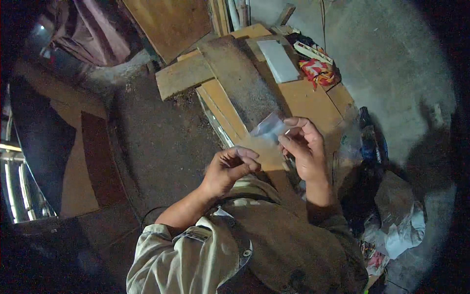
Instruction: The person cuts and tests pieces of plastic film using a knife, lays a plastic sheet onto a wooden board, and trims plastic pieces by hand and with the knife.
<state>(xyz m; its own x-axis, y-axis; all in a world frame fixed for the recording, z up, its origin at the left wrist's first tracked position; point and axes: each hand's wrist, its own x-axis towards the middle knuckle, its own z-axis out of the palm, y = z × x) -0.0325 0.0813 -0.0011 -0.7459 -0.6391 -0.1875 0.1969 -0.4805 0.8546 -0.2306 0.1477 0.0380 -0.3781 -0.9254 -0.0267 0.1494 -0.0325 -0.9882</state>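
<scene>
My right hand (303,147) is raised over the boards and pinches a small clear plastic bag (270,126) between thumb and fingers. The bag hangs out to the left of those fingertips and looks slightly blurred. My left hand (231,169) is lower and to the left, in front of my torso. Its thumb and index finger are close together, apart from the bag; whether something small is between them cannot be told. Beneath both hands lies a light wooden board (264,156), partly covered by them.
Ahead are a dark worn board (238,73), a white flat panel (279,60), a power strip (312,52) and a red and yellow patterned cloth (317,71). A dark bottle (369,139) and crumpled plastic bags (405,231) are at the right. A large plywood sheet (172,22) leans at the back.
</scene>
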